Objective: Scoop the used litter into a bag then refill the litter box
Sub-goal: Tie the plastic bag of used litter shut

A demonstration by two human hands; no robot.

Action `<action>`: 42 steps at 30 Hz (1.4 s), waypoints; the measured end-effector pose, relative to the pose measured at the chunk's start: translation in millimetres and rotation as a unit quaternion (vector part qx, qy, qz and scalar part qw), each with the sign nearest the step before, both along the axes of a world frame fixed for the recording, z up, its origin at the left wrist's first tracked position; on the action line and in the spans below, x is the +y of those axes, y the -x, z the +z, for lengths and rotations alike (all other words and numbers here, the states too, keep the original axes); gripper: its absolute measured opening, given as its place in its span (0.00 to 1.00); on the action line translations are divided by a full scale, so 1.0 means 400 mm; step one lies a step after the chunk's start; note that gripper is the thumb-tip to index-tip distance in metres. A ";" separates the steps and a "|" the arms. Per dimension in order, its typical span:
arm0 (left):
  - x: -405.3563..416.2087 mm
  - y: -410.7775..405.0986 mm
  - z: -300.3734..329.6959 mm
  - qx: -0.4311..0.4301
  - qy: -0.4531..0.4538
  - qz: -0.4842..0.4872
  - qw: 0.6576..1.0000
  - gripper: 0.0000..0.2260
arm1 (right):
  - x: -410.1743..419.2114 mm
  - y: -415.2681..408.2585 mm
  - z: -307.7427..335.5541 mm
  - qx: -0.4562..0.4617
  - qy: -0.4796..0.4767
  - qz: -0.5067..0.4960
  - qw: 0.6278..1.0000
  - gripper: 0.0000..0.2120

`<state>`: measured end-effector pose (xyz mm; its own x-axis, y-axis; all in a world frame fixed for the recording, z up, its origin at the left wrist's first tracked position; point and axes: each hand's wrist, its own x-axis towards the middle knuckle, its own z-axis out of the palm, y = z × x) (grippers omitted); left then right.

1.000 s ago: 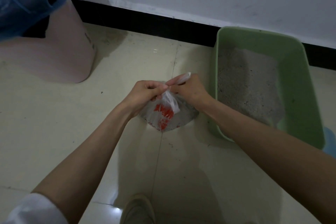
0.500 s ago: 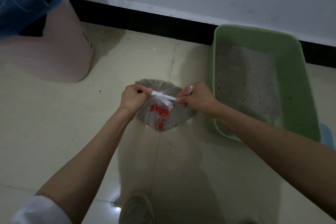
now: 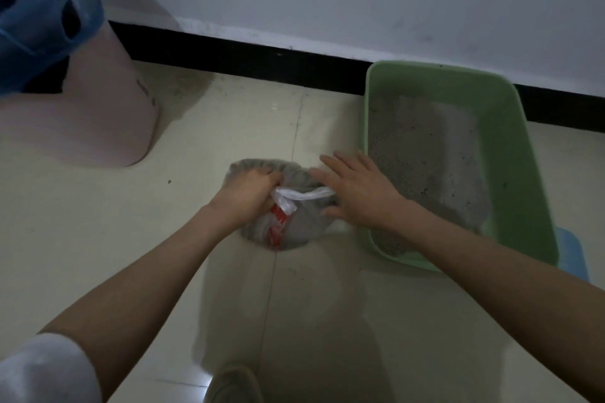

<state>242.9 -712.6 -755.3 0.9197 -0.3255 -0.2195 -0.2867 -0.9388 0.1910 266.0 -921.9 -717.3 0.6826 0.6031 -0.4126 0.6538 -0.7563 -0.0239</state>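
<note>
Bag (image 3: 294,226) beside litter box (image 3: 523,206) edge

Both bare forearms reach forward and down from the bottom corners, converging toward the middle. The left hand (image 3: 249,196) is curled, knuckles up, its fingers gripping the bag (image 3: 296,226) at its tied neck. The right hand (image 3: 355,188) lies flat, palm down, fingers straight and slightly spread, pointing up-left and resting on the bag's top. A white sleeve (image 3: 45,370) covers the left upper arm.

Pink bin (image 3: 98,121), blue liner (image 3: 39,20)
</note>
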 end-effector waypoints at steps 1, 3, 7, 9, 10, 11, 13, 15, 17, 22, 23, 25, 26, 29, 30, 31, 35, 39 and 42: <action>-0.001 -0.002 0.011 0.009 0.014 0.009 1.000 0.11 | -0.007 0.001 0.000 -0.006 0.017 0.014 1.000 0.36; -0.006 0.000 0.044 0.033 0.017 0.020 0.999 0.17 | -0.021 -0.006 0.016 -0.015 0.034 0.033 0.999 0.36; -0.023 0.043 0.146 0.100 0.001 0.038 0.994 0.17 | -0.053 0.011 0.114 0.018 -0.008 -0.020 1.000 0.38; -0.027 0.076 0.214 0.143 0.023 0.074 0.987 0.18 | -0.063 0.030 0.189 0.035 -0.018 -0.029 0.999 0.38; -0.025 0.095 0.249 0.158 0.039 0.094 0.982 0.18 | -0.066 0.037 0.230 0.043 -0.024 -0.035 0.998 0.38; -0.022 0.114 0.286 0.171 0.052 0.112 0.978 0.18 | -0.067 0.042 0.271 0.050 -0.031 -0.042 0.997 0.37; -0.006 0.152 0.364 0.189 0.063 0.144 0.969 0.16 | -0.057 0.045 0.360 0.058 -0.041 -0.045 0.996 0.37; 0.018 0.192 0.449 0.201 0.075 0.177 0.960 0.14 | -0.032 0.045 0.445 0.065 -0.050 -0.044 0.996 0.37; 0.043 0.236 0.544 0.215 0.095 0.211 0.949 0.13 | 0.009 0.045 0.527 0.078 -0.053 -0.044 0.995 0.36; 0.116 0.313 0.782 0.184 0.178 0.331 0.908 0.12 | 0.150 0.042 0.717 0.101 -0.065 -0.005 0.993 0.39; 0.136 0.313 0.822 0.173 0.187 0.346 0.903 0.13 | 0.182 0.038 0.748 0.104 -0.069 0.001 0.992 0.40; 0.185 0.302 0.893 0.157 0.203 0.372 0.892 0.13 | 0.246 0.029 0.800 0.110 -0.080 0.007 0.991 0.41; 0.213 0.294 0.926 0.149 0.209 0.383 0.887 0.13 | 0.280 0.025 0.820 0.112 -0.087 0.007 0.990 0.41; 0.308 0.263 1.004 0.124 0.237 0.414 0.870 0.15 | 0.382 0.010 0.849 0.099 -0.124 -0.011 0.987 0.44; 0.341 0.247 1.027 0.111 0.245 0.424 0.865 0.16 | 0.415 0.002 0.855 0.099 -0.129 -0.020 0.987 0.44; 0.374 0.230 1.044 0.097 0.249 0.434 0.860 0.16 | 0.445 -0.008 0.856 0.106 -0.127 -0.034 0.986 0.43; 0.495 0.133 1.086 0.016 0.242 0.470 0.848 0.19 | 0.547 -0.066 0.840 0.140 -0.120 -0.078 0.980 0.40; 0.609 0.025 1.092 -0.023 0.256 0.489 0.833 0.13 | 0.634 -0.142 0.788 0.157 -0.078 -0.038 0.984 0.30; 0.698 -0.058 1.054 -0.026 0.252 0.501 0.827 0.07 | 0.704 -0.208 0.747 0.147 -0.072 0.015 0.986 0.30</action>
